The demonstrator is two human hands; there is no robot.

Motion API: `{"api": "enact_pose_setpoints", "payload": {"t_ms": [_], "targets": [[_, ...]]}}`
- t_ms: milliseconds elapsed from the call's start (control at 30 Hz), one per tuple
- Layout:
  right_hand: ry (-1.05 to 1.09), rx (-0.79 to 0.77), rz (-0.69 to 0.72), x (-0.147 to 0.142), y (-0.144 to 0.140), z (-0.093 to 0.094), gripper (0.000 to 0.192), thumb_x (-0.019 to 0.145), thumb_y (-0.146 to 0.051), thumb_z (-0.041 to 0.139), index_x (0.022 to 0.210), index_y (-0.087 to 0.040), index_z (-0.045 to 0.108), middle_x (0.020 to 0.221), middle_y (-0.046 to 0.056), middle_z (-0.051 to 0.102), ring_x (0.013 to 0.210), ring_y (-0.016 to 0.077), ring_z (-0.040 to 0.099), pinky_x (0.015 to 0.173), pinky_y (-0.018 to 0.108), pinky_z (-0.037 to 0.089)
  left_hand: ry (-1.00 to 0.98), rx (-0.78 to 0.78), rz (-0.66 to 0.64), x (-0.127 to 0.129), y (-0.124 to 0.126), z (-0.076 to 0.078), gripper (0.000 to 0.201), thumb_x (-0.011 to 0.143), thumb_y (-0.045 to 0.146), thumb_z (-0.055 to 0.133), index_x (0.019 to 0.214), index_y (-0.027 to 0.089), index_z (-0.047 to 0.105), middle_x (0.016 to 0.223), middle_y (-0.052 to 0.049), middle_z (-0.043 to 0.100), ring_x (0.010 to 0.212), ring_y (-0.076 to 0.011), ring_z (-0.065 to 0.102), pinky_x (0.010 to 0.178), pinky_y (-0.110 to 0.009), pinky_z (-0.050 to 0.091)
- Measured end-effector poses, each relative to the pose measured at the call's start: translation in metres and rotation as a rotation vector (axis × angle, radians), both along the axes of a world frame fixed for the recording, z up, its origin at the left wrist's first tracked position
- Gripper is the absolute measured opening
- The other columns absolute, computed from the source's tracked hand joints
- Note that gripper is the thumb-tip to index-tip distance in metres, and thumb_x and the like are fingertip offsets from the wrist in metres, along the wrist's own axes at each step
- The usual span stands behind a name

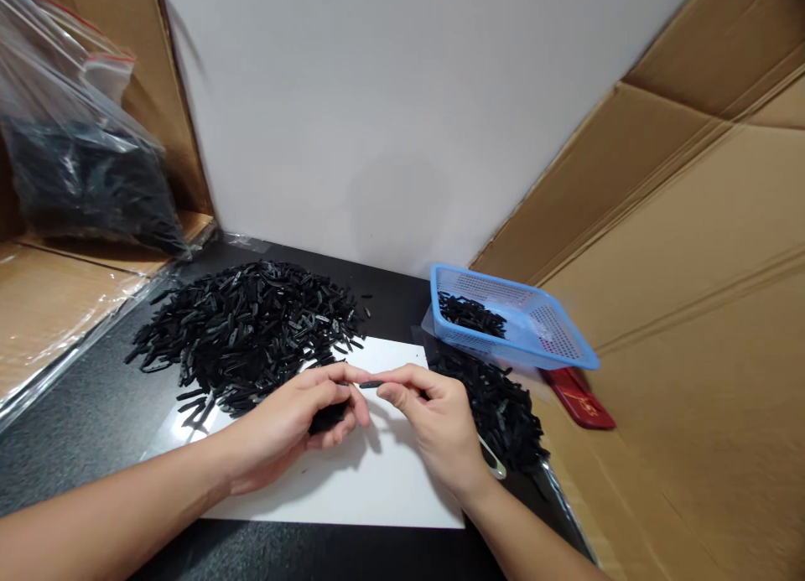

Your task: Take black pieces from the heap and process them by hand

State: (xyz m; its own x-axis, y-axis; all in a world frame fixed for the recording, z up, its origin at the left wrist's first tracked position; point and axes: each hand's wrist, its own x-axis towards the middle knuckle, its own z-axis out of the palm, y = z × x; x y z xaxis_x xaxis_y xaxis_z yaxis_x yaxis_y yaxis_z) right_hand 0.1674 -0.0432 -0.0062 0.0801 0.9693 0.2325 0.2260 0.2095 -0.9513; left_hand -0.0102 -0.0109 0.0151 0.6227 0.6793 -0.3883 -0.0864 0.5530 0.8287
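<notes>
Over a white sheet, my two hands meet fingertip to fingertip. A small, narrow black piece is pinched by my right hand, and the tips of my left hand reach its other end. More black pieces lie in the curled palm of my left hand. Beyond my left hand spreads a large pile of the same black pieces. A smaller pile lies to the right of my right hand. What the pieces are made of I cannot tell.
A blue perforated basket with some black pieces stands at the back right, near a red object. By my right wrist a pale-handled tool shows partly. A clear bag of dark contents sits at the left. Cardboard walls flank the dark table.
</notes>
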Motion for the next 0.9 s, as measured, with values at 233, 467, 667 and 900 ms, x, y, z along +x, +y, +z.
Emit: {"api": "enact_pose_setpoints", "payload": {"t_ms": [233,467,667,900], "targets": [[0.169,-0.071,0.002,0.0014,0.0023,-0.0015,0.014,0.073,-0.033,0.079,0.074,-0.019,0.078,0.068,0.003,0.072,0.062,0.0170,0.059,0.057,0.027,0.046,-0.047,0.053,-0.014,-0.0034,0.0021,-0.0051,0.020,0.087,0.035,0.066,0.092,0.019,0.057,0.082,-0.001,0.066,0.058,-0.0078,0.039,0.060,-0.022,0.030],[0.718,-0.373,0.173,-0.0026,0.0054,0.0029,0.030,0.084,-0.046,0.056,0.069,-0.021,0.048,0.054,-0.007,0.043,0.041,0.0068,0.017,0.037,0.019,0.012,0.049,0.161,-0.001,-0.0017,0.0051,-0.0074,0.027,0.078,0.042,0.074,0.085,0.018,0.062,0.061,0.007,0.047,0.055,-0.0081,0.032,0.052,-0.022,0.020],[0.173,-0.170,0.111,-0.0065,0.0029,0.0019,0.018,0.084,-0.036,0.066,0.084,-0.018,0.066,0.055,-0.007,0.046,0.046,0.0087,0.032,0.044,0.021,0.025,0.136,0.196,0.024,-0.0026,0.0047,-0.0096,0.032,0.075,0.039,0.075,0.099,0.019,0.069,0.062,0.006,0.045,0.059,-0.0104,0.033,0.055,-0.023,0.023],[-0.193,0.158,0.069,-0.0024,0.0024,0.0003,0.018,0.083,-0.018,0.067,0.094,-0.021,0.080,0.071,0.003,0.072,0.055,0.0145,0.052,0.054,0.027,0.040,0.107,0.168,0.043,-0.0036,0.0042,-0.0095,0.028,0.073,0.033,0.075,0.096,0.017,0.071,0.059,0.007,0.042,0.057,-0.0100,0.029,0.055,-0.024,0.022]]}}
